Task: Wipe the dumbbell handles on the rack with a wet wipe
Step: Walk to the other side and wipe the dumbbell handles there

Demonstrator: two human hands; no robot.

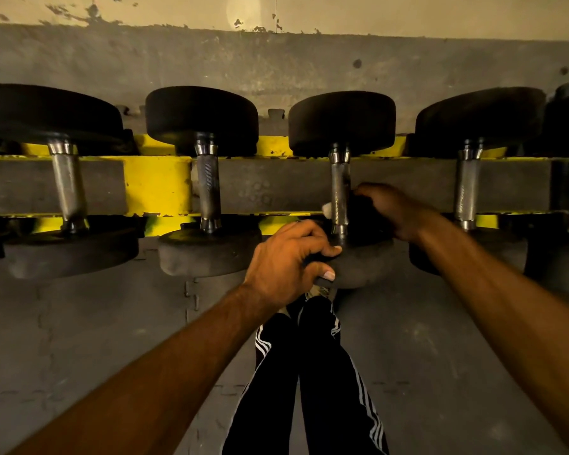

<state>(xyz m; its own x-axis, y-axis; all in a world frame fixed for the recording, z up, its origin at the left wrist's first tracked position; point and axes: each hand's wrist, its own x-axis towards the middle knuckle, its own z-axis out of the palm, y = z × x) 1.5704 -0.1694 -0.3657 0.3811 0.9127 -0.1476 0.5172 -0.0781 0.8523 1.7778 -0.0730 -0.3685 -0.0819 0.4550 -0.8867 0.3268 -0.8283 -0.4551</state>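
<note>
Several black dumbbells with knurled steel handles lie across a yellow rack (155, 185). My left hand (286, 261) grips the near head (358, 267) of the third dumbbell, fingers curled over its rim. My right hand (395, 211) reaches under that dumbbell's handle (339, 195) from the right, fingers curled round it. A corner of the white wet wipe (326, 210) shows on the handle's left side; the rest is hidden behind the handle and my fingers.
Neighbouring dumbbell handles stand at left (67, 185), centre-left (208, 188) and right (467, 188). A stained wall (276, 60) lies behind the rack. Grey floor mats (112, 323) and my legs in black striped trousers (309, 372) are below.
</note>
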